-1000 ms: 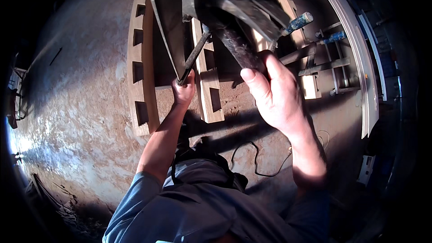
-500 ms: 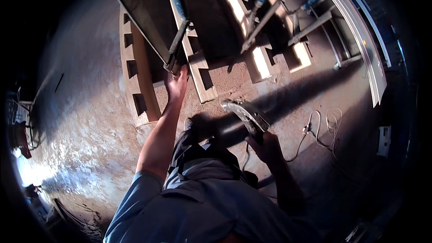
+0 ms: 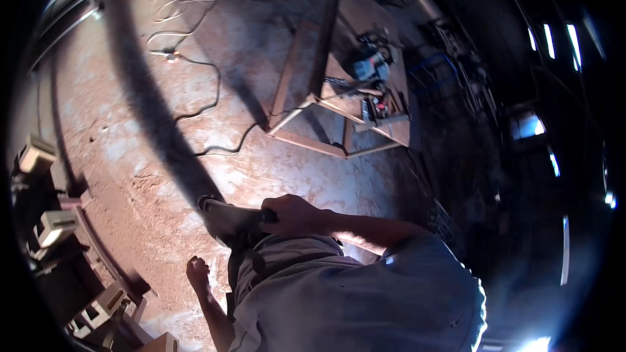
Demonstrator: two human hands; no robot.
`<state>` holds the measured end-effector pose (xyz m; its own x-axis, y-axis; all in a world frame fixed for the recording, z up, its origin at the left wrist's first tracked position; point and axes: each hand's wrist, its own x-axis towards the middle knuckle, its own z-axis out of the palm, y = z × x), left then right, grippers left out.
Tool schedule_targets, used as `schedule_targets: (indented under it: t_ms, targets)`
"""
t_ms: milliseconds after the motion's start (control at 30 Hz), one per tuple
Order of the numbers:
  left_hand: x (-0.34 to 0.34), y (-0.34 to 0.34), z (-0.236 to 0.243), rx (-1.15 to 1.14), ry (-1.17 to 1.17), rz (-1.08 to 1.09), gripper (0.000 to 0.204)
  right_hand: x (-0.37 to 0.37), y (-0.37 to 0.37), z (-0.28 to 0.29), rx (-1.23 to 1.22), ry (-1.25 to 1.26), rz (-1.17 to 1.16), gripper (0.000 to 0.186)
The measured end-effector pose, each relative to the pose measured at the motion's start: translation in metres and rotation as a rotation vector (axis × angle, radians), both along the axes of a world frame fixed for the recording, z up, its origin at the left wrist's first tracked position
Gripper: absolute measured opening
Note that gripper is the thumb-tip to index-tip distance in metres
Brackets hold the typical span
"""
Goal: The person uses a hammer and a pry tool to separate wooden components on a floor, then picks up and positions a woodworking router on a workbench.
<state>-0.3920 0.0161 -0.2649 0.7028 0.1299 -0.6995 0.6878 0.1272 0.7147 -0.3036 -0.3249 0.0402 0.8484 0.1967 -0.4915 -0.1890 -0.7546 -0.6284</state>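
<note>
hand tool (image 3: pixel 227 214) looks stiff, probably heavyish; grip its dark handle (image 3: pixel 268 216). right hand (image 3: pixel 295 214) has fingers clenched there. left hand (image 3: pixel 197 270): loosely curled, cannot tell how tightly

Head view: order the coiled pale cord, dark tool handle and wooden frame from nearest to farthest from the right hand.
1. Dark tool handle: gripped by right hand.
2. Wooden frame: upper centre-right.
3. Coiled pale cord: floor, upper left.
</note>
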Motion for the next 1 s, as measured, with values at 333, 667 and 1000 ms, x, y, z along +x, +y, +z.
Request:
schedule_targets:
  t_ms: [333, 667, 1000]
  targets:
    - [0.127, -0.077, 0.041, 0.512, -0.282, -0.58, 0.037, -0.094, -0.131, -0.024, 0.006, -0.006, -0.353, 0.038]
    - [0.15, -0.535, 0.133, -0.265, -0.114, -0.917, 0.033, -0.137, -0.377, -0.06, 0.166, 0.015, -0.706, 0.039]
    - [0.165, -0.782, -0.029, -1.324, 0.512, -0.638, 0.045, -0.282, -0.487, -0.077, 0.042, 0.103, -1.423, 0.044]
